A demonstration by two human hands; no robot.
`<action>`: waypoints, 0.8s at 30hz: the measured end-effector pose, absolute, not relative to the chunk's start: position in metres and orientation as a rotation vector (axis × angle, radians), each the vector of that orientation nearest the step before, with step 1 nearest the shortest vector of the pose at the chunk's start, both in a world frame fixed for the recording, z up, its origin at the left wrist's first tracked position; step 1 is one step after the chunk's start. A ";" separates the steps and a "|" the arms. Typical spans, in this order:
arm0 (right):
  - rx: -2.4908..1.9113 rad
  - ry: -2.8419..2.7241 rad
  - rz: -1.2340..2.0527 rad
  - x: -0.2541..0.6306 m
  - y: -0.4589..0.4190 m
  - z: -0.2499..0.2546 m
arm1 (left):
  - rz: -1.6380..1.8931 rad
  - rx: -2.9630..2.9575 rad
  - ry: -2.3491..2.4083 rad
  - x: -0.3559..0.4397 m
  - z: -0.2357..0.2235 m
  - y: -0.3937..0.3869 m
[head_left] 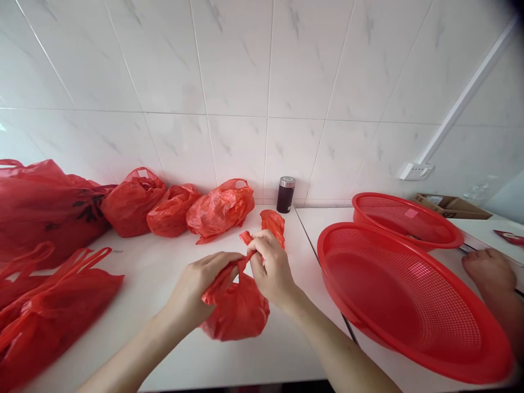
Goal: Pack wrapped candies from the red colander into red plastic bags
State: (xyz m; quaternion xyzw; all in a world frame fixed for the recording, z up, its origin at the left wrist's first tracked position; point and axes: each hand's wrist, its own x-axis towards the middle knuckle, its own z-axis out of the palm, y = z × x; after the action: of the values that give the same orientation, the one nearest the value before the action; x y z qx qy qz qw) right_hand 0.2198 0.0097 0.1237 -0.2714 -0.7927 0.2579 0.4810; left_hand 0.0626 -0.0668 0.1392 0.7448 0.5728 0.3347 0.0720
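Hands: The left hand (196,289) and the right hand (270,267) are close together, and both are clamped on the same bag, at its gathered upper part.

Held thing: This thin red plastic bag (237,311) has its round body below the hands, over the surface, and 1 crumpled end stands up past the right hand.

Surface: The glossy white surface (164,295) carries everything, and a thin seam crosses it right of the hands.

Behind the hands: 3 knotted red plastic bags (172,210) stand in a row by the wall, and a dark cylindrical bottle with silver cap (285,194) stands just right of them.

Left side: A large red plastic bag with black print (45,207) lies by the wall, and a red plastic bag with long handles (49,322) lies nearer.

Right side: 2 round red plastic mesh baskets (409,305) lean together, and another person's hand (489,270) rests beyond them.

Far corner: A brown cardboard box (452,206) sits behind the baskets, below white marble-pattern wall tiles (245,65).
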 end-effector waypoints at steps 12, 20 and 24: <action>-1.170 -2.075 0.212 0.224 0.089 0.049 | 1.216 1.760 1.962 0.014 0.064 -0.119; -1.269 -2.051 0.459 0.212 0.073 0.039 | 1.314 1.414 2.118 0.015 0.038 -0.093; -1.330 -2.069 0.459 0.197 0.052 0.031 | 1.348 1.501 2.189 0.026 0.022 -0.064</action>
State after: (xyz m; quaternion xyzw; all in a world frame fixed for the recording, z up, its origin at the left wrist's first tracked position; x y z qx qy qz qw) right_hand 0.1975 0.0519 0.0311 -0.5046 -0.7850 0.1740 0.3144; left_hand 0.0258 -0.0640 0.0224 0.5024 0.7329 0.4514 0.0824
